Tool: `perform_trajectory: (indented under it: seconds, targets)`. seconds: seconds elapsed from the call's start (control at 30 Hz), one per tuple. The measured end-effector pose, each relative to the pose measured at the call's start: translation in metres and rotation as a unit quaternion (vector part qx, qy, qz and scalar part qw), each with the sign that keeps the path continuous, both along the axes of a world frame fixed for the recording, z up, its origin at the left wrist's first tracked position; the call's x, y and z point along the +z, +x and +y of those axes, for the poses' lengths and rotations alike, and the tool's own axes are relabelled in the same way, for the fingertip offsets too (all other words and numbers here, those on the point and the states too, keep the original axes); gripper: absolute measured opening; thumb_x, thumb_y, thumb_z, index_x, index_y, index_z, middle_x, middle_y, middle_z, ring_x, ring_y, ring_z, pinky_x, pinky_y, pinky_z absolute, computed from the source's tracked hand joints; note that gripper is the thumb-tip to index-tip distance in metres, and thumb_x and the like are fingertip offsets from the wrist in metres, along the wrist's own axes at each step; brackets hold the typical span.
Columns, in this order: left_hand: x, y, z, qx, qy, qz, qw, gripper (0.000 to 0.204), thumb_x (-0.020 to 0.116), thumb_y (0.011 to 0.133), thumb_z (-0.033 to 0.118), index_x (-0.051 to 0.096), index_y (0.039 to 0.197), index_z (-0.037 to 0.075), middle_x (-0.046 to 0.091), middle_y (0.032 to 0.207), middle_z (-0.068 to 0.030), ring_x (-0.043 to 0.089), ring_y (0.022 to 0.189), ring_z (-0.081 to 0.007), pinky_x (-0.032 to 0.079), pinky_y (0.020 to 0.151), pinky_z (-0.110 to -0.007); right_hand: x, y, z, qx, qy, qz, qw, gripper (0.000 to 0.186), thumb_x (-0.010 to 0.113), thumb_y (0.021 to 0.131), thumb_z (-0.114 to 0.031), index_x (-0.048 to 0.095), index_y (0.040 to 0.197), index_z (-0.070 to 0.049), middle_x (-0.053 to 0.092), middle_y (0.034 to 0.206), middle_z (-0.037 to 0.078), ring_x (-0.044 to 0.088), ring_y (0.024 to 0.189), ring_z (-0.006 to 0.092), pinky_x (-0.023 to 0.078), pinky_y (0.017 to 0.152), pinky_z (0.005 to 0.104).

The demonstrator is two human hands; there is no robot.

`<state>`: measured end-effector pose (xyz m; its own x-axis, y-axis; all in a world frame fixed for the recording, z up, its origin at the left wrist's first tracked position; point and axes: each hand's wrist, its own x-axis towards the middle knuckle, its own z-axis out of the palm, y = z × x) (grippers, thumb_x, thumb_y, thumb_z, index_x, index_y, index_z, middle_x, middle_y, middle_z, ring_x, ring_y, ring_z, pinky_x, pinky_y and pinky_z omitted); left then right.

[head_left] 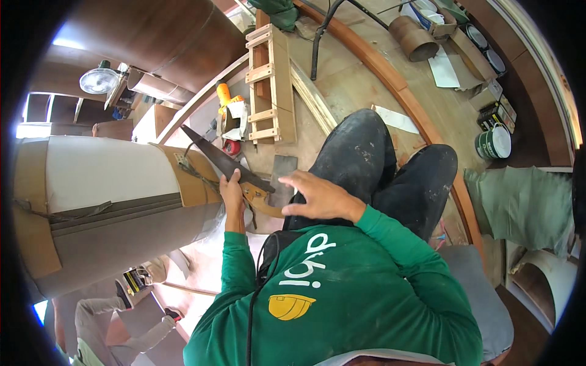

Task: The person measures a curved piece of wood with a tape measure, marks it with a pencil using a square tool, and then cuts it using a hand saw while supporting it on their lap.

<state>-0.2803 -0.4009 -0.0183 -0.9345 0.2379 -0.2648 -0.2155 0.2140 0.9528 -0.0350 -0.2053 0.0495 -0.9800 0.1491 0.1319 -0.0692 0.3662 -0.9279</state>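
Observation:
A hand saw [218, 160] with a dark blade and a wooden handle [257, 199] lies across the front of my body, its tip pointing to the far left. My left hand [231, 194] grips the blade close to the handle. Beside the handle's near end, my right hand [322, 199] has its fingers stretched apart. Its thumb is next to the wood; whether they touch I cannot tell. A flat grey rectangular piece [284, 166] is just beyond the handle, next to my bent knee.
A large stack of wrapped boards [116, 210] stands at my left. Ahead are a slatted wooden frame [261, 91], an orange-handled tool [224, 94] and a red roll [231, 147]. A curved wooden strip [390, 76] arcs past my right. Another person's legs [122, 323] show at lower left.

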Motion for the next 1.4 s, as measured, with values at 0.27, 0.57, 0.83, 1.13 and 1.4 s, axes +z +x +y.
perform_trajectory:
  seconds: [0.27,0.57,0.83,1.13,1.4]
  targets:
    - [0.132,0.036,0.066,-0.058,0.045,0.18,0.981,0.031,0.066,0.107,0.019,0.063,0.13,-0.002,0.07,0.115,-0.0078,0.064,0.103,-0.0157,0.052,0.093,-0.032,0.023,-0.01,-0.022,-0.019,0.165,0.048,0.985,0.074,0.082,0.091,-0.032,0.048,0.145,0.004,0.06,0.133,0.025,0.058,0.128,0.0422,0.047,0.11,0.0491]
    - [0.153,0.002,0.149,-0.243,0.032,0.302,0.921,0.056,0.067,0.106,0.047,0.06,0.134,-0.001,0.067,0.112,-0.0127,0.063,0.099,-0.025,0.049,0.1,-0.04,0.065,0.035,0.025,-0.35,0.08,0.003,0.933,0.03,0.077,0.095,-0.025,0.063,0.101,0.0,0.07,0.081,0.021,0.072,0.073,0.0398,0.055,0.065,0.0455]
    - [0.018,-0.15,0.201,-0.338,-0.38,0.283,0.813,0.075,0.087,0.076,0.057,0.074,0.121,-0.002,0.076,0.115,-0.0281,0.063,0.123,-0.045,0.048,0.108,-0.054,0.072,0.129,0.036,-0.483,0.011,-0.022,0.875,0.02,0.08,0.095,-0.015,0.066,0.095,0.0,0.06,0.068,0.008,0.059,0.06,0.0141,0.048,0.059,0.0333]
    - [0.009,-0.135,0.222,-0.275,-0.282,0.306,0.867,0.05,0.09,0.073,0.035,0.081,0.108,0.001,0.08,0.096,-0.0244,0.078,0.091,-0.04,0.06,0.089,-0.046,0.07,0.141,0.02,-0.449,0.007,-0.065,0.891,0.02,0.082,0.092,-0.014,0.067,0.093,-0.002,0.057,0.065,0.006,0.054,0.057,0.0121,0.043,0.056,0.0313]
    - [0.007,-0.143,0.266,-0.279,-0.267,0.262,0.884,0.048,0.09,0.07,0.033,0.083,0.108,0.004,0.08,0.098,-0.0242,0.079,0.093,-0.0383,0.06,0.089,-0.046,0.06,0.12,0.038,-0.428,-0.047,-0.097,0.897,0.023,0.081,0.094,-0.017,0.065,0.091,-0.001,0.054,0.066,0.005,0.049,0.06,0.0109,0.042,0.057,0.0322]
